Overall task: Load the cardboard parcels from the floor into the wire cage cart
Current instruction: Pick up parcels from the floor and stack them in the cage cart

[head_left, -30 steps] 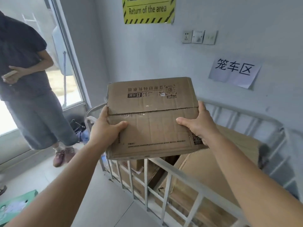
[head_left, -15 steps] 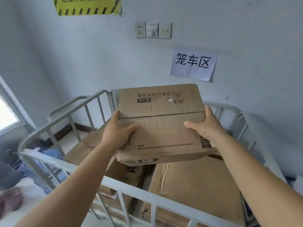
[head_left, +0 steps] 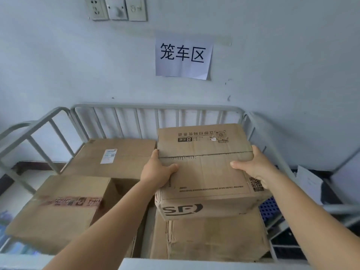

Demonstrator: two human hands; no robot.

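Fingers: the left hand (head_left: 158, 173) clasps the left edge of the brown rectangular cardboard parcel with the black "SF" logo (head_left: 206, 172), thumb (head_left: 172, 168) laid across the top face, the other fingers wrapped round the side and hidden; the right hand (head_left: 255, 170) clasps the right edge the same way, thumb (head_left: 238, 164) flat on top.
Held parcel: a creased, matte corrugated box, its top flaps meeting at a taped centre seam, black printing and a QR code on top; it is inside the rails of the grey metal barred cage cart (head_left: 155, 107), at the right side, above another box.
Box beneath: a worn, wrinkled brown cardboard carton (head_left: 210, 238) standing in the cart's right half; whether the held parcel touches it cannot be told.
Left of held parcel: a large flat brown carton with faded red printed tape (head_left: 58, 207) in the cart's near left part.
Behind that: a smooth brown carton with a white shipping label (head_left: 120, 156), against the cart's back rail.
Cart: rounded tubular top rail with straight vertical bars, painted pale grey.
Above the cart: a white paper sheet with black characters (head_left: 183, 57) stuck on the pale wall, and white wall sockets (head_left: 116, 7) higher up.
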